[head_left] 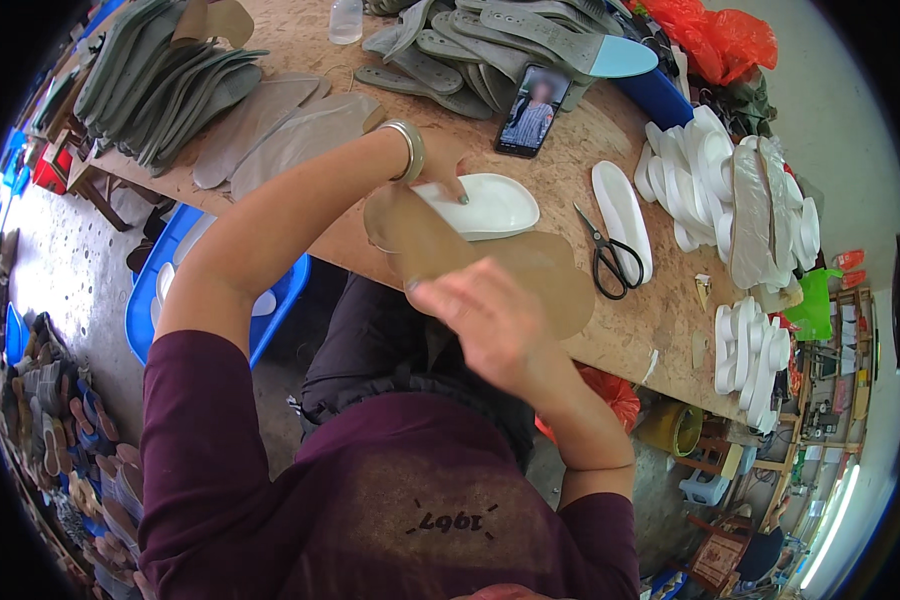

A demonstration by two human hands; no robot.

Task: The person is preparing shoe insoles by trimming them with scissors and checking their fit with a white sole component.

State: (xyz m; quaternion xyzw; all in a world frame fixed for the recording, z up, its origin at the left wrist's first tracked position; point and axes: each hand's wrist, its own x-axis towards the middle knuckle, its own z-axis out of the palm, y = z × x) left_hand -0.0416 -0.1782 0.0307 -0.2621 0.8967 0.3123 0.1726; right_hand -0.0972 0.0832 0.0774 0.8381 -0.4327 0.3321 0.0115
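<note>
The left hand (pixel 448 172) presses fingertips on a white sole (pixel 490 205) to steady it; the right hand (pixel 485 315) pinches a tan insole (pixel 440 240) over it — just left of the scissors (pixel 610 255) — apparently to align them.

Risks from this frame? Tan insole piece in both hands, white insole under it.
1. The tan insole piece overhangs the table edge; if the right hand lets go, it may drop to the floor.
2. The left hand presses only one end of the white insole, so it might pivot out of line.
3. The scissors lie close beside the work; a sideways sweep may knock them.
</note>
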